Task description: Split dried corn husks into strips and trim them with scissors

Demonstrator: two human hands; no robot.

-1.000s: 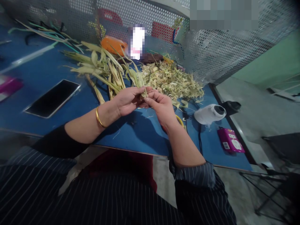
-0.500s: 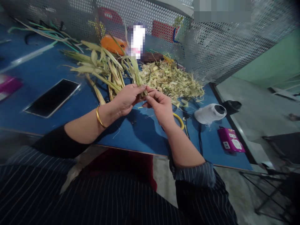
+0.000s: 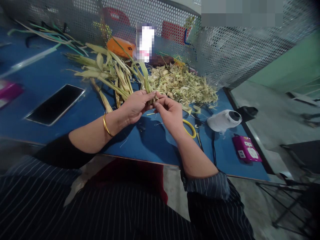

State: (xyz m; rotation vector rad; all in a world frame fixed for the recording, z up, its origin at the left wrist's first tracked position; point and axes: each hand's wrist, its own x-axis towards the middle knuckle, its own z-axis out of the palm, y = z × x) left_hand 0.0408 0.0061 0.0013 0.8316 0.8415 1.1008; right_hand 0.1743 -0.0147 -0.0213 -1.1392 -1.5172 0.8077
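Between my two hands is a bundle of dried corn husks (image 3: 145, 78), its leaves pointing up and away from me. My left hand (image 3: 137, 105) is closed round it, the thumb lying along the stalks. At the bundle's lower end, my right hand (image 3: 170, 111) pinches the husk stems between thumb and fingers. More long husks (image 3: 105, 70) lie on the table to the left of the bundle. A heap of shredded husk scraps (image 3: 185, 86) spreads behind and to the right of my hands. The handle of a yellow ring-shaped tool (image 3: 190, 128) shows beside my right wrist.
On the blue table (image 3: 160, 150) lie a dark phone (image 3: 56, 104) at left, a white thread cone (image 3: 223, 120) and a magenta packet (image 3: 247, 149) at right. Pale strips (image 3: 50, 36) and an orange object (image 3: 120, 46) lie farther back, before a perforated metal screen (image 3: 225, 50).
The husk bundle has become more upright, and its leaves have shifted a little. My right hand has moved slightly, uncovering more of the yellow ring. Both hands keep their hold.
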